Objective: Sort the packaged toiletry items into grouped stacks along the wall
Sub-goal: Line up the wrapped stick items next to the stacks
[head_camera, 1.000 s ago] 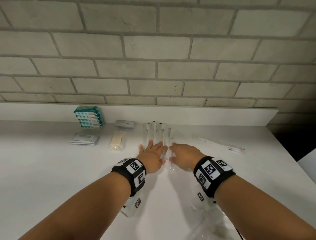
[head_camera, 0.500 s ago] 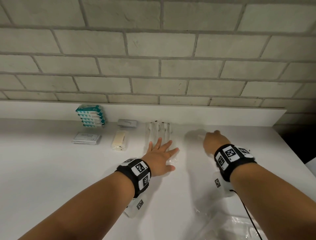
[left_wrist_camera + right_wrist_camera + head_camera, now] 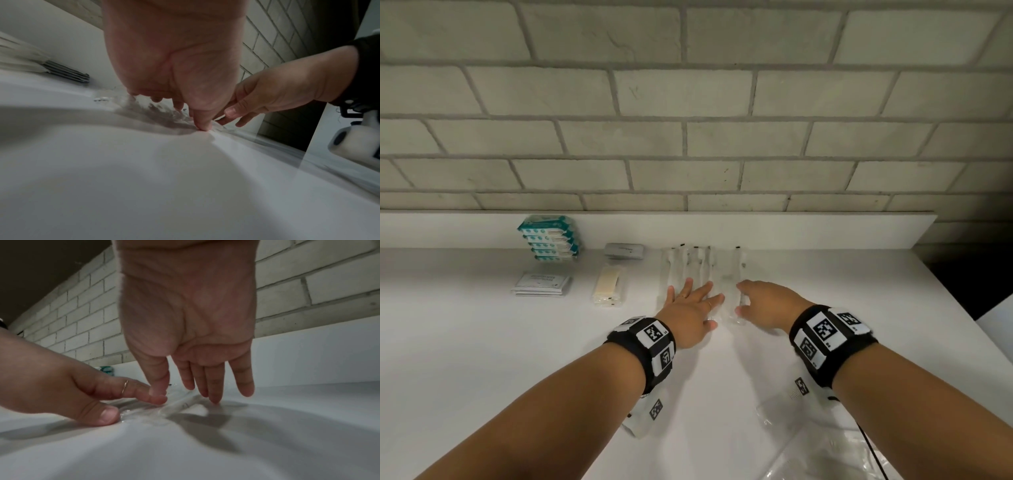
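Note:
Several clear-wrapped toothbrush packets [image 3: 688, 265] lie side by side against the back ledge. My left hand [image 3: 690, 306] lies flat on their near ends, fingers spread. My right hand [image 3: 755, 298] rests straight fingertips [image 3: 213, 395] on the rightmost clear packet [image 3: 732, 274], at the row's right end. The right wrist view has the left hand [image 3: 82, 394] pressing the crinkled wrap [image 3: 180, 407] beside my right thumb. A teal wipes stack [image 3: 549, 238], a grey packet [image 3: 624, 251], flat white sachets [image 3: 541, 283] and a cream packet [image 3: 608, 285] sit to the left.
A clear plastic bag [image 3: 842, 445] lies on the white table near the front right. The raised ledge [image 3: 825, 229] runs under the brick wall. The table's right edge [image 3: 969, 308] drops off into a dark gap.
My right hand reached right to the lone long packet, then brought it back to the right end of the row. The left hand stayed pressed on the packets.

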Tool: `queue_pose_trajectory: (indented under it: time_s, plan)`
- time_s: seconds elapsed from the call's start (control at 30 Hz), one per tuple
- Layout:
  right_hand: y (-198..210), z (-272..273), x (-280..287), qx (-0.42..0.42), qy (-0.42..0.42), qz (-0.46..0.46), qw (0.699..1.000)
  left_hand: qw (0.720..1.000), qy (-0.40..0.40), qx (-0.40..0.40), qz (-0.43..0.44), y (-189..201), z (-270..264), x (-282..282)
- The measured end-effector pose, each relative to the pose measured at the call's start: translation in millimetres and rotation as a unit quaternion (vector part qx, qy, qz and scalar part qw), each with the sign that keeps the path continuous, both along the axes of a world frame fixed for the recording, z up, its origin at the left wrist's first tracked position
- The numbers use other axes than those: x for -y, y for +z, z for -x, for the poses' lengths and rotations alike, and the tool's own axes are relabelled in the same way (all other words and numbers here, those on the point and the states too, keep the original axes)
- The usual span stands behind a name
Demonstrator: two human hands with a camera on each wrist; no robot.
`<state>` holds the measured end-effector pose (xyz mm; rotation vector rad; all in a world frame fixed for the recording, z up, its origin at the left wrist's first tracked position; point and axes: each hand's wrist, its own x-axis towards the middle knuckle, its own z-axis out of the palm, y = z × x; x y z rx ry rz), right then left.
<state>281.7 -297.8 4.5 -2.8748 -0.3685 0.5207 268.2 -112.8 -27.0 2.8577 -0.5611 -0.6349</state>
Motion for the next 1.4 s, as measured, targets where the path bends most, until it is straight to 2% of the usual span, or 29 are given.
queue_pose_trajectory:
  time_s: [0.07,0.37,0.57,0.67,0.73,0.83,0.97,1.03,1.13,1.27,1.4]
  plan:
    - [-1.8,0.9,-5.9,-0.016,-0.004,0.011,1.000,1.000,0.002,0.003,0.003,-0.7,-1.0,0.3]
    - [-4.4,0.3,-4.3,0.036,-0.004,0.040,0.999,1.000,-0.013,0.007,0.015,0.9,-6.4,9.5]
    - [-17.9,22.4,6.0,0.000,-0.018,0.009,1.000,1.000,-0.016,-0.002,-0.006,-13.0,19.4,19.7]
    - [-10.2,19.4,5.8,-0.018,-0.022,-0.012,1.000,1.000,-0.009,0.010,0.000,-12.3,15.4,15.3]
    - [-2.4,12.1,2.3,-0.026,-0.023,-0.020,0.999,1.000,-0.004,0.028,0.003,-5.8,10.0,8.4]
    - [8.2,6.7,4.1,-0.043,-0.017,-0.012,0.999,0.995,-0.015,0.096,0.023,5.6,10.9,4.6]
    - [14.2,36.2,27.9,-0.085,-0.028,-0.009,0.996,0.984,-0.065,0.148,0.079,17.2,51.4,35.8]
    - [15.4,53.3,40.9,-0.094,-0.041,-0.012,0.995,0.985,-0.073,0.122,0.101,25.3,70.2,55.3]
    - [14.4,76.7,61.1,-0.098,-0.055,-0.009,0.994,0.992,-0.059,0.040,0.108,25.7,96.6,81.9]
    - [15.6,109.7,94.1,-0.111,-0.084,0.020,0.990,0.995,0.016,-0.011,0.102,12.8,119.7,101.7]
    - [13.0,144.4,125.2,-0.115,-0.102,0.017,0.988,0.993,0.066,-0.054,0.079,24.2,127.8,106.3]
